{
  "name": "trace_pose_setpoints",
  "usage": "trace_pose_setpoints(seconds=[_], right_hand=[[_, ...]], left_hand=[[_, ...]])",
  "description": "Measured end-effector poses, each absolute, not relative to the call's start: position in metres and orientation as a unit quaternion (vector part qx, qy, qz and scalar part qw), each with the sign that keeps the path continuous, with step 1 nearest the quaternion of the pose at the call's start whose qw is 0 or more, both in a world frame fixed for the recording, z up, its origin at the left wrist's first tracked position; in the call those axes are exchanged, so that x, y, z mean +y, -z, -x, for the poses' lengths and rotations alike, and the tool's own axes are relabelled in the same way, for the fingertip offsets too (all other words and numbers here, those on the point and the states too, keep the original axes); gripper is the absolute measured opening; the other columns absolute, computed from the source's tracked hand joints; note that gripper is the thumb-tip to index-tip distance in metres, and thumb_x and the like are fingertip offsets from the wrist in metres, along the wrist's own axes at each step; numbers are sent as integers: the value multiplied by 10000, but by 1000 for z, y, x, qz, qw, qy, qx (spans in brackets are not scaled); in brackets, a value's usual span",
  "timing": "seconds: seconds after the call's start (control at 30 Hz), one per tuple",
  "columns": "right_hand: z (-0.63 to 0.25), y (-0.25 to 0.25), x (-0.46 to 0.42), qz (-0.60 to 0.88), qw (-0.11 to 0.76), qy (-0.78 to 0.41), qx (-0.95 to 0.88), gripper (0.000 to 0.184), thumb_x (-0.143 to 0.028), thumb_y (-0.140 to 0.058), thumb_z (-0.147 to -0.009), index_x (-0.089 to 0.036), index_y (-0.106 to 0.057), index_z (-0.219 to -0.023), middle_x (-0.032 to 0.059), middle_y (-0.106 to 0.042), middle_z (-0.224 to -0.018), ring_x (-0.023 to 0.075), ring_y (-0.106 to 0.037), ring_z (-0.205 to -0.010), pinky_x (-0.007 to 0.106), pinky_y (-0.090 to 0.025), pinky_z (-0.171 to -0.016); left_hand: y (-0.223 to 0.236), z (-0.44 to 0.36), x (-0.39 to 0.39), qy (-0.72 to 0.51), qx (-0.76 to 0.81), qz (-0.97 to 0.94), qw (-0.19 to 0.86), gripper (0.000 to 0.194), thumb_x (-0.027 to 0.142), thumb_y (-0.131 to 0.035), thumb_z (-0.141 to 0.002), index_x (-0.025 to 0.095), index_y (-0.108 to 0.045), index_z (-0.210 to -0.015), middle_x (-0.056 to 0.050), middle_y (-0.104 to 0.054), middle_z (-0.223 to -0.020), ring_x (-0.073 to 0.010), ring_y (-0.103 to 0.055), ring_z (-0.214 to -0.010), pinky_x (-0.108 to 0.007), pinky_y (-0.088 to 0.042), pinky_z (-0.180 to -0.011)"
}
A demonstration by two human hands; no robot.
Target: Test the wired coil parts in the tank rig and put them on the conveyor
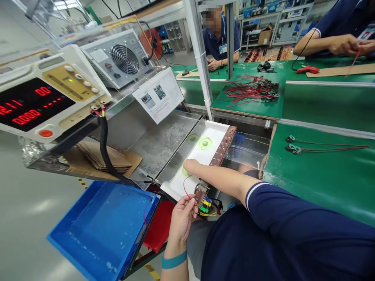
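My right hand (191,166) reaches across to the white test fixture (202,156) and rests closed on a green ring-shaped part at its near end; its fingers are mostly hidden. A second green ring (205,143) lies further along the white surface beside a brown terminal strip (223,146). My left hand (183,218) pinches a thin red wire (185,189) next to a small connector block (202,194) with yellow, green and blue plugs.
A tester (43,97) with red digits stands at left above cardboard sheets (102,156). A blue bin (102,228) sits below. Red-wired coils (294,148) lie on the green mat (322,175) at right. Other people work at the far benches.
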State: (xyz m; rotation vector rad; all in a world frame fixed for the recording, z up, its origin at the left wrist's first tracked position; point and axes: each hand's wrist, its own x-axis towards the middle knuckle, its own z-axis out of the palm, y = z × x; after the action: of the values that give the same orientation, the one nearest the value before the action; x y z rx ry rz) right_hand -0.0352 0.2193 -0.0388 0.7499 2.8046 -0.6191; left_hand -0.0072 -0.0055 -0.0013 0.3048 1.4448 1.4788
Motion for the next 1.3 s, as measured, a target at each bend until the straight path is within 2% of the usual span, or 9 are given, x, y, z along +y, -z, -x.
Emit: trace_pose_setpoints(seconds=[0.13, 0.23, 0.33, 0.47, 0.6, 0.77, 0.9, 1.13, 1.3], right_hand=[[26, 36, 225, -279, 38, 230, 931, 293, -336, -666, -905, -82, -716, -1042, 200, -702, -1082, 286, -691, -993, 335, -541, -801], [10, 26, 226, -280, -21, 241, 929, 303, -331, -541, -987, -115, -679, -1150, 159, -684, -1146, 244, -659, -1053, 315, -502, -857], [-24, 11, 217, -243, -95, 279, 924, 250, -286, -563, -979, -121, -683, -1124, 122, -696, -1099, 204, -643, -1029, 287, -469, -877], [-88, -7, 187, -118, -168, 359, 910, 175, -275, -640, -937, -116, -695, -986, 85, -701, -931, 168, -634, -865, 269, -467, -811], [-129, -8, 157, -33, -154, 372, 915, 203, -313, -679, -919, -128, -676, -1003, 79, -674, -923, 163, -619, -844, 254, -468, -763], [-129, 4, 148, -93, -154, 379, 908, 68, -165, -614, -938, -122, -664, -920, 92, -683, -920, 174, -620, -892, 273, -478, -846], [-124, 6, 149, -126, -159, 411, 889, 57, -110, -614, -918, -115, -671, -917, 92, -698, -921, 178, -625, -905, 275, -471, -865], [-124, 2, 143, -144, -109, 400, 899, 114, -153, -573, -948, -102, -674, -927, 95, -693, -916, 188, -621, -881, 277, -449, -801], [-126, 2, 142, -133, -107, 378, 910, 138, -174, -556, -959, -111, -679, -969, 98, -691, -984, 187, -619, -922, 276, -448, -813]], left_hand=[[3, 7, -4, -592, 643, -163, 458, 511, 493, -899, -625, 128, -658, -889, 17, -573, -608, -65, -466, -495, -149, -321, -430], [5, 6, -1, -575, 668, -197, 429, 510, 525, -870, -653, 123, -656, -882, 36, -526, -530, -58, -418, -469, -140, -295, -427], [8, 4, 3, -579, 677, -200, 407, 493, 526, -862, -661, 135, -641, -862, 43, -518, -521, -62, -406, -465, -144, -300, -422], [9, 0, 11, -608, 667, -191, 386, 452, 496, -858, -678, 152, -611, -835, 43, -538, -531, -66, -415, -461, -153, -320, -427], [7, -5, 21, -637, 647, -170, 383, 421, 450, -863, -683, 161, -597, -835, 51, -539, -532, -67, -433, -467, -154, -338, -444], [2, -12, 25, -629, 645, -172, 399, 421, 430, -866, -680, 154, -600, -854, 38, -562, -546, -77, -461, -487, -157, -343, -451], [1, -10, 21, -606, 655, -208, 400, 432, 452, -853, -694, 148, -628, -903, 26, -584, -592, -88, -487, -520, -169, -380, -480], [-4, -5, 12, -536, 714, -296, 338, 367, 491, -780, -756, 157, -646, -828, 4, -582, -579, -120, -489, -514, -222, -395, -496], [-2, -4, 7, -491, 749, -339, 287, 373, 537, -748, -750, 180, -641, -775, -35, -646, -683, -171, -570, -624, -259, -442, -580]])
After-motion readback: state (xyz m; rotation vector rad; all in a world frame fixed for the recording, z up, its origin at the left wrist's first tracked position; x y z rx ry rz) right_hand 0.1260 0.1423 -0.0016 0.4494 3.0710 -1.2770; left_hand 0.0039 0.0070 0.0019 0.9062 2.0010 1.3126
